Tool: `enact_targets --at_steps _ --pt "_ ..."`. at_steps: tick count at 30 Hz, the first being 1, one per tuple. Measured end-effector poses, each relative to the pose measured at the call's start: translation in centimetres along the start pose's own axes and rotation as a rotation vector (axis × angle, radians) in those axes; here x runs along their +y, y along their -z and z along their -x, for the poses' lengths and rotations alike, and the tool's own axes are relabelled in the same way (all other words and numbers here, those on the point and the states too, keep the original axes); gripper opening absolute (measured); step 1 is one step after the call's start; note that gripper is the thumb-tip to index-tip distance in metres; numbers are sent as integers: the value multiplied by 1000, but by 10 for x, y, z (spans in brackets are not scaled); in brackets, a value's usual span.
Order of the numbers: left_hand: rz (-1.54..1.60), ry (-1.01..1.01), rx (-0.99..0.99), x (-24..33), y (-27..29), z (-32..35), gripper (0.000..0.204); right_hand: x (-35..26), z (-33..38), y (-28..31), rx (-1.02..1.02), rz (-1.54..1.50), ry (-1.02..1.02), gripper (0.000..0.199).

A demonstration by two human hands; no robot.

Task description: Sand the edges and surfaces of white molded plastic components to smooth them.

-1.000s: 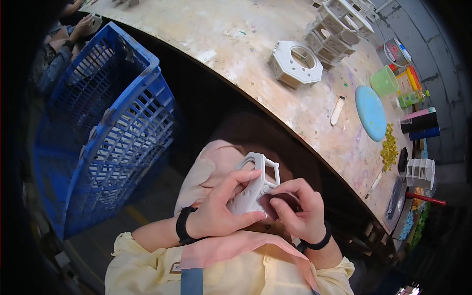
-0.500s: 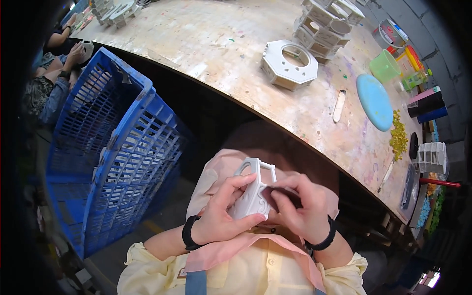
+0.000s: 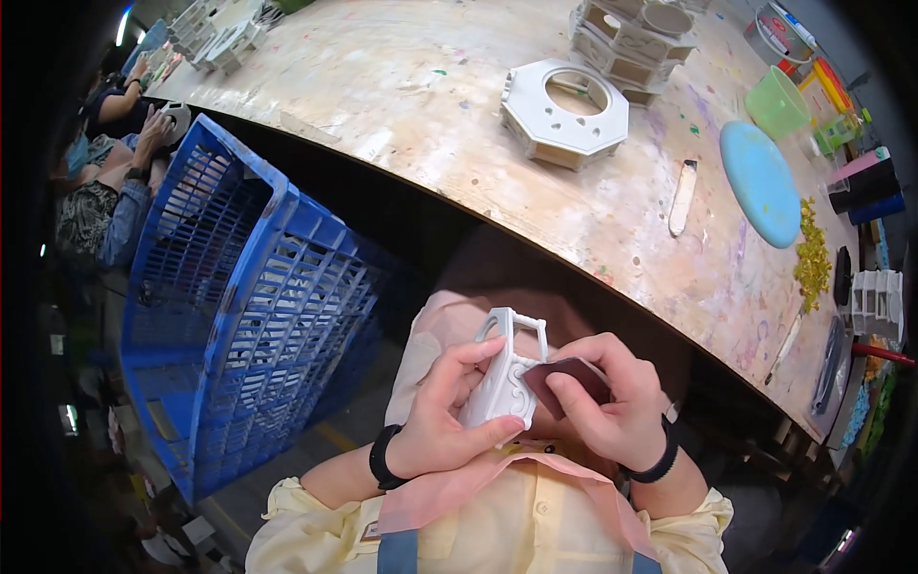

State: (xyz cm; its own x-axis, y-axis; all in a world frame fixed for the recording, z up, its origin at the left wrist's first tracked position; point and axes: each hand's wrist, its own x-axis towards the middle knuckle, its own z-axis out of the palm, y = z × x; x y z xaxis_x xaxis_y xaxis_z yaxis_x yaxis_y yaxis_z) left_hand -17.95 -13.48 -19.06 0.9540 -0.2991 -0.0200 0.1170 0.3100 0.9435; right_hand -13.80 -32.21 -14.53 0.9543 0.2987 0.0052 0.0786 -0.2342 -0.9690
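Note:
A white moulded frame piece [image 3: 499, 394] with scroll relief and an open post-and-rail side is above my lap. My left hand [image 3: 442, 407] is closed round its left side, thumb along the lower edge. Between the thumb and fingers of my right hand [image 3: 612, 402] is a dark brown sheet of sandpaper [image 3: 566, 385], bent slightly. Its left edge lies against the scrolled side of the frame piece, or just beside it. Part of the piece is hidden behind my left fingers.
To the left stands a blue plastic crate [image 3: 258, 316]. On the worktable [image 3: 402, 143] are an octagonal white piece [image 3: 566, 112], stacked white pieces [image 3: 631, 43], a blue disc [image 3: 760, 182], a green cup [image 3: 776, 103] and a flat stick [image 3: 683, 198]. Another person's hand [image 3: 151, 134] works at far left.
The sandpaper has tilted so more of its face shows, and my right fingers have shifted on it. My left hand keeps its hold. The whole view has turned slightly.

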Motion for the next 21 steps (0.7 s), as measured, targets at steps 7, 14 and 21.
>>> enact_targets --at_steps 7,14,21 --pt "-92 -21 -10 -4 4 -3 67 11 -11 -13 103 37 77 13" --pt "-83 -33 1 -2 6 -2 67 11 -16 -13 -15 71 212 15" --pt "-56 -48 5 1 10 -9 67 7 -27 3 207 140 45 13"
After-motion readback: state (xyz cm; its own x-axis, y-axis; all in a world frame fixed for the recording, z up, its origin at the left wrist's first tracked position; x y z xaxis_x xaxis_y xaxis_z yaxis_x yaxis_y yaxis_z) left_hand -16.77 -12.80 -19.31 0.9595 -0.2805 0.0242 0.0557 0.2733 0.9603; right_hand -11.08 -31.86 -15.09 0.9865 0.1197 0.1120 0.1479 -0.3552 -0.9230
